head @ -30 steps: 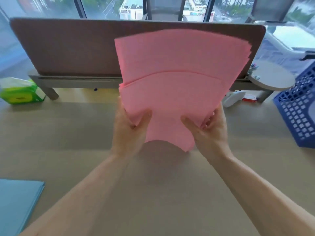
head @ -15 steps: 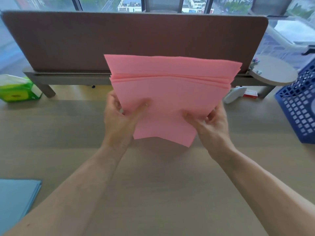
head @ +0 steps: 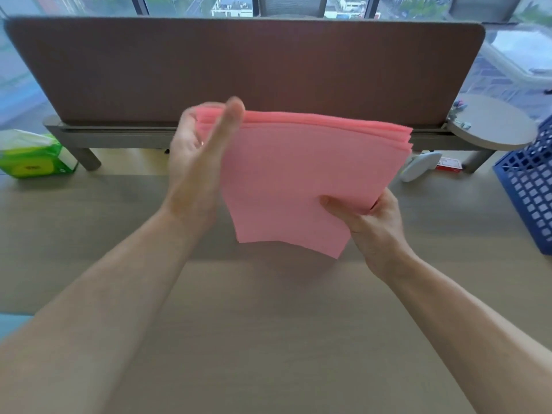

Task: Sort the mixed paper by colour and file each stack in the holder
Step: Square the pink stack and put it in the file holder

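Note:
A stack of pink paper [head: 301,174] hangs above the middle of the desk, tilted back so its far edges fan out. My right hand [head: 369,222] pinches its near right corner, thumb on top. My left hand [head: 201,153] stands flat against the stack's left edge with fingers straight, blurred at the tips. The blue lattice file holder [head: 530,186] stands at the right edge of the desk. A sliver of blue paper [head: 9,321] shows at the far left, partly behind my left forearm.
A brown divider panel [head: 239,70] runs along the back of the desk. A green tissue pack [head: 33,156] sits at the back left. A round grey stand [head: 493,124], a white object [head: 421,165] and a small red box [head: 448,167] lie at the back right.
The pink stack has tipped down and back from upright. My left hand let go of its lower corner and moved up to press flat on the left edge. My right hand kept its hold.

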Motion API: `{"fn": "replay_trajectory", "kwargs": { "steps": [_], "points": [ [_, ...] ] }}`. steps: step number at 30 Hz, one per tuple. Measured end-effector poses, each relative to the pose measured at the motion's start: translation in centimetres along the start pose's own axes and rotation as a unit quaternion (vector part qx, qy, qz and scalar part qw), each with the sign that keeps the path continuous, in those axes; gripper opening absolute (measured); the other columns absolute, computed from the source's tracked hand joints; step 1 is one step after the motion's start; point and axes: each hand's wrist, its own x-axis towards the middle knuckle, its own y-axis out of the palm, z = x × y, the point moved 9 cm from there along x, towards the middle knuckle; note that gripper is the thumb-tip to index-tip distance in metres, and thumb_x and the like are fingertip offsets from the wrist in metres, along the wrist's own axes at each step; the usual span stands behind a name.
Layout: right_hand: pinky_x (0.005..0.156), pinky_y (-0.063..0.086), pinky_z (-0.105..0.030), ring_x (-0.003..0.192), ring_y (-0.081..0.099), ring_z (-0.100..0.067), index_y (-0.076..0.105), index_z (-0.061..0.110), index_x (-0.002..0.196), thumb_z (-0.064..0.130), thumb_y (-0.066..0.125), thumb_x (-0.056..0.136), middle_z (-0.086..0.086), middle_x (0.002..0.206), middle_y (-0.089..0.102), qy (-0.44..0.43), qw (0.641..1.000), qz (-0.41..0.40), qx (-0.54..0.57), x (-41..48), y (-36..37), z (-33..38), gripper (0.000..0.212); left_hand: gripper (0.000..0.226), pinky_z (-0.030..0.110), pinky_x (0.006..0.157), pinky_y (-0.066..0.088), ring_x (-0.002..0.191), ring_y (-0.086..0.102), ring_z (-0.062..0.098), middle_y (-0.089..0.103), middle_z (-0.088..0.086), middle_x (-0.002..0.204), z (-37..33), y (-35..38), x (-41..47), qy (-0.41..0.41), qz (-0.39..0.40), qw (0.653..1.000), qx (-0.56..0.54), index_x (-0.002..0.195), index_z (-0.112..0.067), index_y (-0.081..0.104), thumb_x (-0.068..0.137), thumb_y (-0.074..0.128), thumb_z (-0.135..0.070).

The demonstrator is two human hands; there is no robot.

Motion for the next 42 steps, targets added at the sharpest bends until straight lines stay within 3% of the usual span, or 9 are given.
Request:
{"fn": "replay_trajectory", "kwargs": {
  "steps": [7, 14, 22, 25, 26, 27, 28, 35, 42],
  "points": [
    [0.073, 0.058, -0.025, 0.086, 0.072, -0.012, 0.069, 0.017, 0.106, 0.006, 0.087, 0.073, 0.003, 0.095, 0.077, -0.004, 1.000, -0.008, -0.017, 0.2, 0.1, -0.1, 0.039, 0.027, 0.048, 0.084, 0.058, 0.081, 0.066, 0.016, 0.077, 0.008, 0.096, -2.5, 0.2, 1.4, 0.013, -0.112, 0.992, 0.059, 0.086, -0.024, 0.070, 0.074, 0.082, -0.046],
    [0.077, 0.056, -0.028, 0.092, 0.073, -0.014, 0.069, 0.018, 0.107, 0.012, 0.082, 0.081, 0.001, 0.101, 0.077, -0.008, 1.000, -0.005, -0.001, 0.7, 0.0, 0.7, 0.030, 0.014, 0.022, 0.058, 0.049, 0.068, 0.060, 0.009, 0.064, -0.003, 0.081, -1.1, 1.1, 0.2, -0.015, -0.050, 0.998, 0.034, 0.095, -0.014, 0.063, 0.091, 0.073, -0.024],
    [0.061, 0.047, -0.016, 0.069, 0.060, -0.002, 0.064, 0.017, 0.096, 0.056, 0.068, 0.086, 0.010, 0.079, 0.064, -0.022, 0.997, -0.052, 0.047, 1.2, 0.0, 5.0, 0.040, 0.037, 0.027, 0.062, 0.047, 0.073, 0.054, 0.017, 0.050, 0.002, 0.085, 0.8, 1.7, -0.5, -0.148, -0.084, 0.985, -0.029, 0.099, -0.018, 0.057, 0.090, 0.069, -0.052],
    [0.071, 0.045, -0.022, 0.070, 0.051, -0.006, 0.030, 0.030, 0.092, 0.077, 0.059, 0.078, 0.009, 0.076, 0.051, -0.009, 0.992, -0.100, 0.073, 1.9, -0.2, 6.5, 0.057, 0.039, 0.031, 0.066, 0.039, 0.073, 0.043, 0.017, 0.042, 0.002, 0.086, 0.8, 1.3, -0.3, -0.115, -0.111, 0.987, 0.005, 0.091, -0.018, 0.048, 0.093, 0.062, -0.054],
    [0.078, 0.046, -0.024, 0.072, 0.053, -0.005, 0.034, 0.016, 0.114, 0.076, 0.059, 0.080, 0.012, 0.075, 0.052, -0.001, 0.991, -0.117, 0.066, 1.8, 0.0, 7.0, 0.074, 0.039, 0.033, 0.069, 0.037, 0.074, 0.041, 0.017, 0.041, 0.001, 0.086, 0.9, 1.3, -0.3, -0.110, -0.116, 0.987, 0.006, 0.091, -0.018, 0.048, 0.093, 0.060, -0.055],
    [0.081, 0.046, -0.026, 0.072, 0.054, -0.005, 0.062, 0.008, 0.101, 0.072, 0.060, 0.083, 0.014, 0.073, 0.053, 0.004, 0.989, -0.129, 0.065, 2.0, 0.0, 6.9, 0.066, 0.038, 0.034, 0.071, 0.036, 0.075, 0.041, 0.017, 0.041, 0.000, 0.086, 1.1, 1.4, -0.4, -0.107, -0.120, 0.987, 0.005, 0.090, -0.019, 0.048, 0.093, 0.058, -0.056],
    [0.079, 0.047, -0.028, 0.069, 0.054, -0.006, 0.063, 0.018, 0.078, 0.067, 0.060, 0.087, 0.014, 0.070, 0.052, 0.012, 0.987, -0.146, 0.066, 2.0, -0.1, 6.8, 0.050, 0.039, 0.034, 0.070, 0.036, 0.074, 0.040, 0.017, 0.041, 0.001, 0.084, 1.2, 1.5, -0.5, -0.105, -0.125, 0.987, 0.004, 0.087, -0.019, 0.048, 0.095, 0.057, -0.056],
    [0.069, 0.037, -0.025, 0.063, 0.037, -0.008, 0.035, 0.024, 0.072, 0.071, 0.050, 0.089, 0.011, 0.066, 0.034, -0.004, 0.985, -0.164, 0.045, 1.6, 0.1, 6.5, 0.053, 0.065, 0.030, 0.051, 0.021, 0.061, 0.017, 0.022, 0.014, 0.008, 0.068, -0.3, 2.7, -0.2, -0.028, -0.136, 0.990, 0.017, 0.069, -0.016, 0.013, 0.100, 0.046, -0.062],
    [0.067, 0.044, -0.018, 0.076, 0.047, 0.000, 0.039, 0.016, 0.104, 0.052, 0.084, 0.059, 0.019, 0.086, 0.045, -0.142, 0.981, 0.001, -0.135, -0.4, 2.0, 7.6, 0.073, 0.067, 0.030, 0.050, 0.022, 0.058, 0.017, 0.021, 0.014, 0.005, 0.066, -0.6, 1.6, 0.9, -0.048, -0.173, 0.984, -0.018, 0.072, -0.016, 0.013, 0.097, 0.052, -0.064]
  ]
}}
